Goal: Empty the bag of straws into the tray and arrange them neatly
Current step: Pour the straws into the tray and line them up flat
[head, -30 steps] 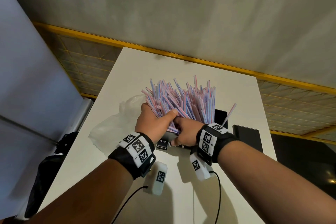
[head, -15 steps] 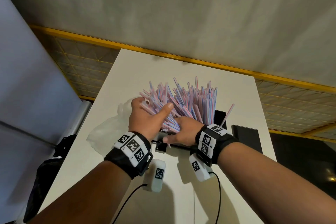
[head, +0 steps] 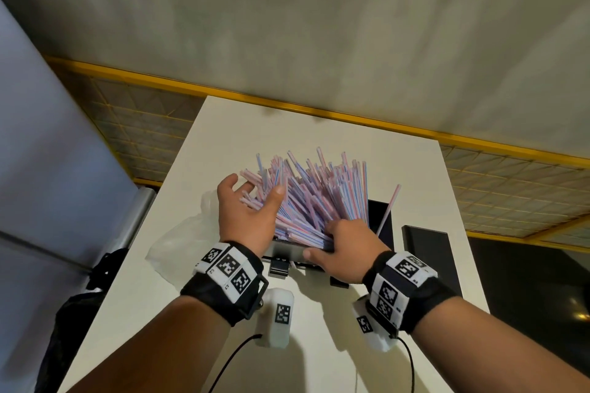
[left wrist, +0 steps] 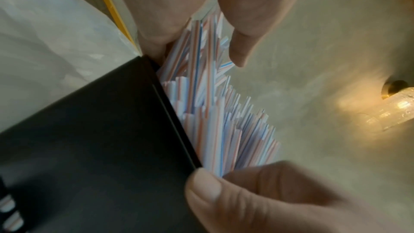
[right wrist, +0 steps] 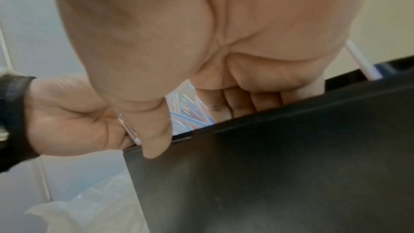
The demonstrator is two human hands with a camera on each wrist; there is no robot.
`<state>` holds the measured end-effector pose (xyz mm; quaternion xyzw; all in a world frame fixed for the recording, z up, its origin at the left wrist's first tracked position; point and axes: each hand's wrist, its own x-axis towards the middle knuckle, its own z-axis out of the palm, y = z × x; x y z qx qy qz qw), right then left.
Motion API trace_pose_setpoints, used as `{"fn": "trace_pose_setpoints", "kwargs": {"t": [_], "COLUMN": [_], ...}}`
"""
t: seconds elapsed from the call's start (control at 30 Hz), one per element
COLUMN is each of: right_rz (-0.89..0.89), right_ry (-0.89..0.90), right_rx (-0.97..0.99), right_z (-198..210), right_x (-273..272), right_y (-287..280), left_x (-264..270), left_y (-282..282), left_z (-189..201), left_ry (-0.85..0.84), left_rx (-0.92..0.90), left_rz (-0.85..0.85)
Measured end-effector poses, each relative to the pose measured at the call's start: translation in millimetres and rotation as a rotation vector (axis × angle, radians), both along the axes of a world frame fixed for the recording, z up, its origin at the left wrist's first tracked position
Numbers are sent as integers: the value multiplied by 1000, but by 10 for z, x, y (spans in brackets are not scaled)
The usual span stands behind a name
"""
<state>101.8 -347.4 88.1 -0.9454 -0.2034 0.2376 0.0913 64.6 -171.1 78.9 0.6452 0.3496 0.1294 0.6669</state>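
The straws (head: 319, 195) are found fanned and unsettled in the black box (head: 287, 250) between the hands. A leftward cluster is loosely gripped by the left hand (head: 245, 214). The box's near rim is clasped by the right hand (head: 348, 242). Loading is judged largely done, with levelling outstanding.

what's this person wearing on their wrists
No sleeves. The left wristband and right wristband are black, carrying white blocks printed with black square markers. Under each hangs a white pod on a thin black cable: left pod, right pod.
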Motion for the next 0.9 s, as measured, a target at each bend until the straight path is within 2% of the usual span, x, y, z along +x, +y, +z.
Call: {"fn": "trace_pose_setpoints", "kwargs": {"t": [0.1, 0.23, 0.33, 0.53, 0.7, 0.9], "right_rz": [-53, -26, -25, 49, -57, -86], "right_ry": [51, 94, 105, 253, 387, 473], "right_rx": [-53, 40, 36, -127, -120, -84], "right_z": [-28, -30, -12, 21, 22, -23], "right_x": [4, -7, 29, 153, 281, 335], "right_y": [49, 188, 236, 423, 559, 552], "left_x": [16, 8, -2, 37, 49, 37], "left_y": [-35, -71, -39, 0, -43, -70], "left_z": [-9, 13, 4, -6, 68, 77], "left_ry": [15, -10, 10, 89, 127, 123], "left_rx": [-18, -63, -79, 46, 106, 128], "left_rz": [-14, -8, 3, -67, -91, -98]}}
